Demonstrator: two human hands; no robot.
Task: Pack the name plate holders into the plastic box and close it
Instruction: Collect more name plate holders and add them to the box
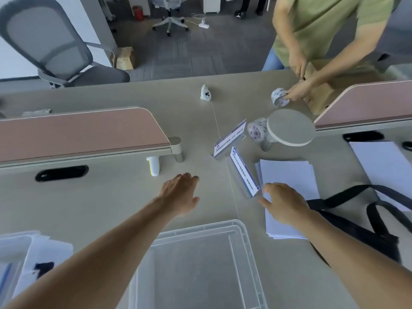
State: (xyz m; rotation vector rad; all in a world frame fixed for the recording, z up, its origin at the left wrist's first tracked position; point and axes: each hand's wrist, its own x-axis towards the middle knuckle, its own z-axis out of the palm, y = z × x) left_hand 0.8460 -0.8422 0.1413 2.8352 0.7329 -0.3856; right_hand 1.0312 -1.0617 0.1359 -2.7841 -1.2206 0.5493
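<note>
Two clear acrylic name plate holders with blue-and-white cards stand on the beige desk. The nearer holder [244, 172] runs towards me, and my right hand [284, 202] hovers at its near end with fingers apart, holding nothing. The farther holder [229, 139] stands just behind it, angled. My left hand [180, 194] is stretched out flat over the bare desk, left of both holders, empty. The clear plastic box [243, 233] sits open and empty at the near edge, below my hands. No lid is recognisable.
A stack of white paper [289, 177] lies under my right wrist, beside a black bag strap [347, 197]. Pink desk dividers [78, 130] stand left and right. A person across the desk [298, 90] handles tape and a cardboard box. Another tape roll [256, 130] sits by a round stand.
</note>
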